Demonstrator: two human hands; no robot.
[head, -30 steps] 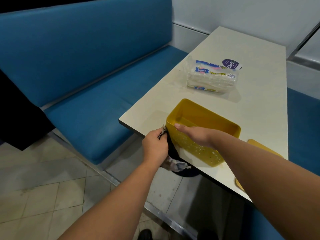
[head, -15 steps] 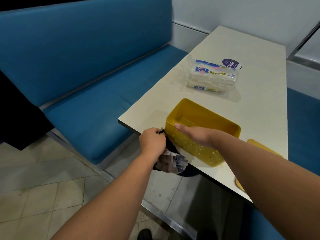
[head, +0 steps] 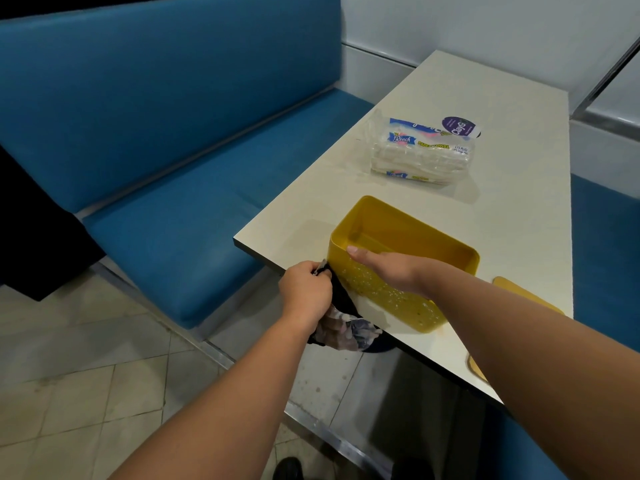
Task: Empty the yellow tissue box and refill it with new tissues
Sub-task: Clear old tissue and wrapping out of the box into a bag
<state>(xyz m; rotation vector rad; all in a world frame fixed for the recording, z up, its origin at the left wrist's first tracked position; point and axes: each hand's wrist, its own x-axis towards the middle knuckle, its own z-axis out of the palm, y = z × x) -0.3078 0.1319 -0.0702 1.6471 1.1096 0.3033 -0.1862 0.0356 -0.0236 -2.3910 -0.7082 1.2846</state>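
The left hand has its fingers curled tight around the top of a dark bag that hangs off the near left edge of the table, a pale crumpled bundle showing low in it. The right hand lies on the near rim of the yellow box, fingers fairly straight and reaching left along the wall; whether the thumb hooks over cannot be seen. The box sits at the near left corner of the table, open and apparently empty. Being so close to the edge, it could be dragged off if the hand pulls toward the bag, and the bag could slip open and spill onto the floor. The pack of new tissues lies farther along the table, well apart from the box. The yellow lid lies to the right, partly hidden by the right forearm. The blue bench runs along the left; nothing lies between box and pack.
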